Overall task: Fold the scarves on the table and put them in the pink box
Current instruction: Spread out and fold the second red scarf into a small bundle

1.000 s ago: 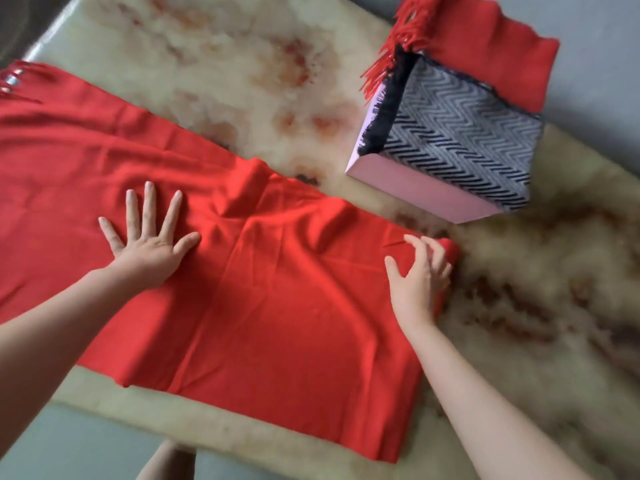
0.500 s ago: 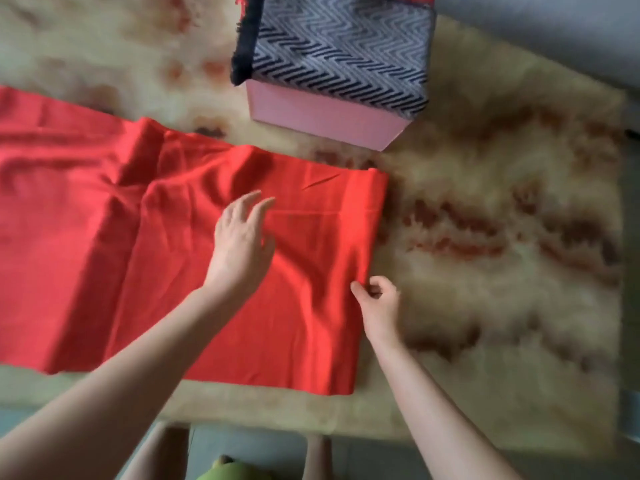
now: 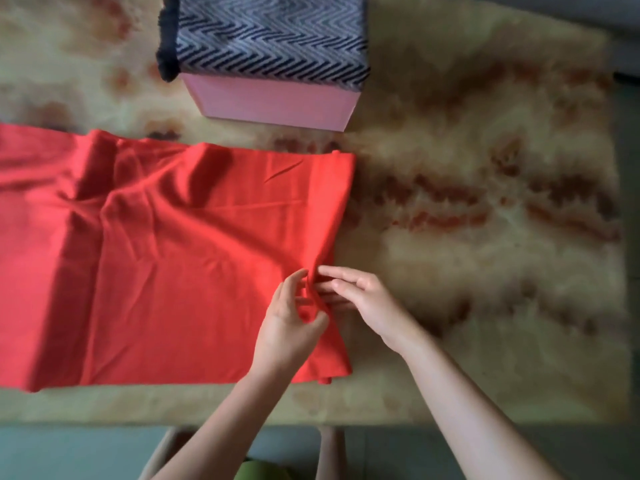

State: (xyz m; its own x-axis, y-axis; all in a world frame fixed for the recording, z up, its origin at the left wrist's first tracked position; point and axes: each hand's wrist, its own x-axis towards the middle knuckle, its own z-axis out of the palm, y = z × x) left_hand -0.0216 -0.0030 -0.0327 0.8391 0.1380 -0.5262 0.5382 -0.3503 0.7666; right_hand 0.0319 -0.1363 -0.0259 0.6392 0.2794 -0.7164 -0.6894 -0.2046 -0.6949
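Left hand (image 3: 289,317) on red scarf (image 3: 166,258), pink box (image 3: 273,102) beyond.

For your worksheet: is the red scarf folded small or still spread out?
Mostly spread: the red scarf lies wide across the table, both hands pinching its right edge.

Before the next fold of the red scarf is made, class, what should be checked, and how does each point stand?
1. Both hands on the fold edge: ok. The left hand and right hand meet at the right end of the red scarf.
2. Firm grip on the cloth: cannot tell, the fingers are blurred.
3. Scarf lying flat: not ok, creases run across its left half.
4. Scarf's left end: cannot tell, it runs out of frame.
5. Room in the pink box: cannot tell, a chevron scarf covers its top.
6. Table free to the right: ok.
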